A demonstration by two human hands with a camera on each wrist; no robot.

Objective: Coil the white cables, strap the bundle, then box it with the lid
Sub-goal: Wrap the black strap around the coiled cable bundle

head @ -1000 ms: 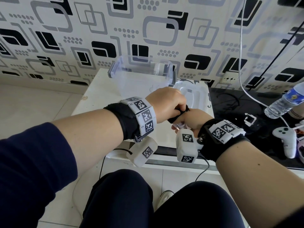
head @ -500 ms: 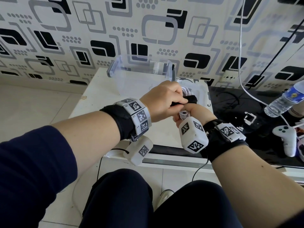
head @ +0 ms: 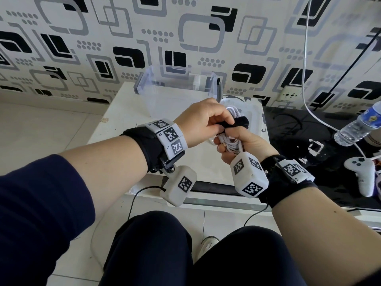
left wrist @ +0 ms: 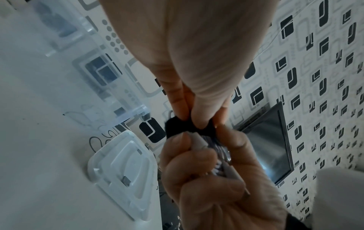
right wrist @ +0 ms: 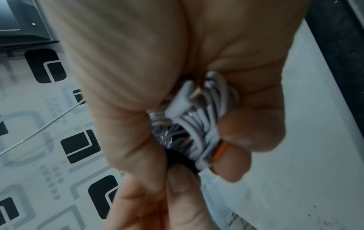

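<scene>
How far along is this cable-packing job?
Coiling looks done: the right hand grips the white cable bundle. Strapping is underway: the left hand pinches the black strap across it. Boxing remains: the clear box and lid wait on the table.

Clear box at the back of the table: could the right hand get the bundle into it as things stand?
Probably yes. The clear box stands open-topped just beyond the hands, its lid lying beside it. But the left hand pinches the black strap on the cable bundle that the right hand grips.
</scene>
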